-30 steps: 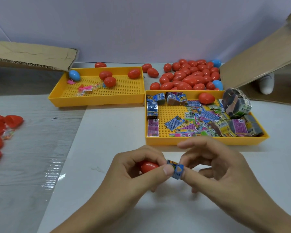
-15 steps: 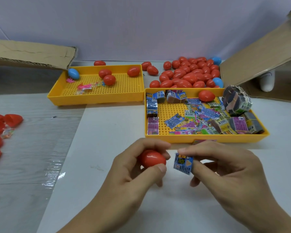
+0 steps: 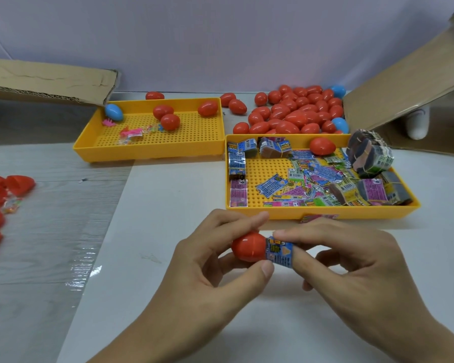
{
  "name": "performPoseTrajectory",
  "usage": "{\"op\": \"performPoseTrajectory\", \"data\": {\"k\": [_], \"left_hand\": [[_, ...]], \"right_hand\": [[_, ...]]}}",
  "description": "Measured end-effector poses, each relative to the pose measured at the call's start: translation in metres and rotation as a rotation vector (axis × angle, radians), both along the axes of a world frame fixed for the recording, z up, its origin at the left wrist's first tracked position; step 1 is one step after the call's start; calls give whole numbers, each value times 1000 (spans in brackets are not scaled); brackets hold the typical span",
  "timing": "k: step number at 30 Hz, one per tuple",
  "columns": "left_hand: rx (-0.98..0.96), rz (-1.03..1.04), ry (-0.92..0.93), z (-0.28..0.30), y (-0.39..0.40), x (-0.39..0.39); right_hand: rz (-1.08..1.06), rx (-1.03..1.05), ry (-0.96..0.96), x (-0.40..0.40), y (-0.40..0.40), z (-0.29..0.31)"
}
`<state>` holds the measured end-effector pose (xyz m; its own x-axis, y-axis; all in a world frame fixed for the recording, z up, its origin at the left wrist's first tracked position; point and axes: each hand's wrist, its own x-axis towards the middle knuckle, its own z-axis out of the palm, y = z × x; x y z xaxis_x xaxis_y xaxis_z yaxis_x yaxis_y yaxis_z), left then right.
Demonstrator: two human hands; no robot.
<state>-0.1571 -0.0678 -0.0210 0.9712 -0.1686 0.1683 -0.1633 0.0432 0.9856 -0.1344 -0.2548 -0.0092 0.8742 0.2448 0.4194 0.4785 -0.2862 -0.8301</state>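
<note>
Your left hand (image 3: 212,260) gripped the red plastic egg (image 3: 248,246) and your right hand (image 3: 351,263) pinched the folded blue leaflet (image 3: 279,251). Apart a moment earlier, they now touched, just before the near yellow tray (image 3: 325,214). Joining had probably begun.

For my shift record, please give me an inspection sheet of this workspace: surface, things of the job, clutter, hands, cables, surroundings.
Surface: white table; a grey sheet under shiny film lies at the left.
Job's things: red egg; a folded blue leaflet touches its end.
Clutter: right yellow tray with leaflets and one egg; left yellow tray with eggs and small toy packets; heap of eggs behind; red shells at the far left.
Hands: left hand grips the egg; right hand pinches the leaflet.
Cables: nothing seen.
Surroundings: left cardboard flap, right cardboard flap, pale wall.
</note>
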Motion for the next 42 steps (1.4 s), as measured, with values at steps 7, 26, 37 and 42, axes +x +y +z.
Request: {"op": "performPoseTrajectory", "data": {"k": [7, 26, 37, 42], "left_hand": [[-12, -15, 8, 0, -4, -3], [43, 37, 16, -7, -2, -1], [137, 156, -166, -2, -3, -4], [230, 204, -313, 0, -3, -4]], "right_hand": [[-2, -12, -26, 1, 0, 0], [15, -47, 3, 1, -1, 1], [-11, 38, 259, 2, -1, 0], [115, 195, 489, 6, -3, 10]]}}
